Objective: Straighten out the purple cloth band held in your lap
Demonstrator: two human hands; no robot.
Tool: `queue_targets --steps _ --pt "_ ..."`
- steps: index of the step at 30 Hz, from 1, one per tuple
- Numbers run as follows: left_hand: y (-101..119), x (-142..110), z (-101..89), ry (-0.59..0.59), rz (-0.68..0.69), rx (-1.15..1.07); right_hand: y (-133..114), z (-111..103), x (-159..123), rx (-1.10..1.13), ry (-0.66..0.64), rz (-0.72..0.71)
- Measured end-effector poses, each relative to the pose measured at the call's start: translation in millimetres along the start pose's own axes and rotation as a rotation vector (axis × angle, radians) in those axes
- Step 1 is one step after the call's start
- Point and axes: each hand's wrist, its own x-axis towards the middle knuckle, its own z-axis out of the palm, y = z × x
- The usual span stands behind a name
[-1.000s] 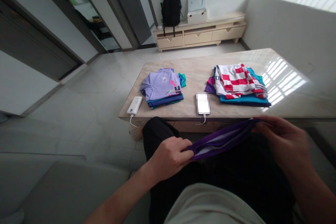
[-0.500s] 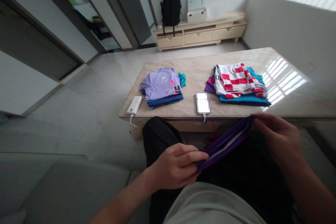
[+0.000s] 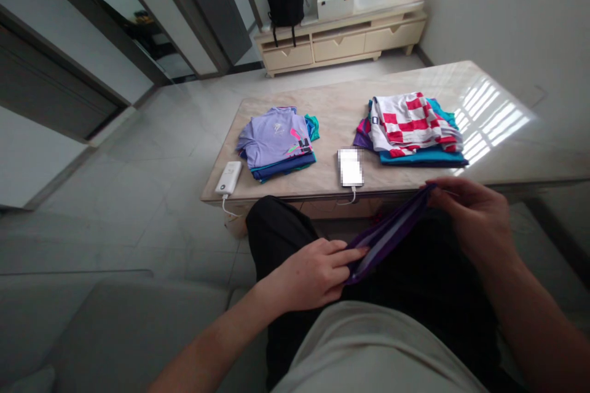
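A purple garment [image 3: 395, 228] is stretched between my hands above my lap, its edge slanting up to the right and a paler inner strip showing. My left hand [image 3: 316, 274] grips its lower left end, with the index finger laid along the opening. My right hand [image 3: 482, 218] pinches the upper right corner between thumb and fingers, close to the table's front edge. The rest of the garment is hard to make out against my black trousers [image 3: 281, 230].
On the marble-look table [image 3: 334, 98] lie a folded pile topped by a lilac shirt [image 3: 276, 135] and another topped by a red-and-white checked shirt [image 3: 412, 123]. A white power bank [image 3: 229, 178] and a phone with a blurred screen [image 3: 350, 167], both cabled, sit near the front edge.
My view has tilted a little downward. My left index finger now reaches further along the garment's opening, and the pale strip shows wider. Both hands keep their hold.
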Motion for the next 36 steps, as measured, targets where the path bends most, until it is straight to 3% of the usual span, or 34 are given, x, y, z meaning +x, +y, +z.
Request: queue_targets --steps 7,17,28,36 --pt "4.4 6.2 -2.2 -0.071 0.034 0.046 -4.0 7.4 0.2 -0.009 -0.031 0.015" --pt "1.2 10.2 -0.4 -0.130 -0.068 0.115 3.7 14.4 0.5 0.019 -0.041 0.068" --pt "-3.5 7.9 6.4 -0.094 -0.018 0.085 7.4 17.7 1.6 0.035 -0.045 0.080" --pt "-6.0 17.7 3.4 -0.099 -0.041 0.011 5.9 25.2 -9.4 0.020 -0.150 0.088"
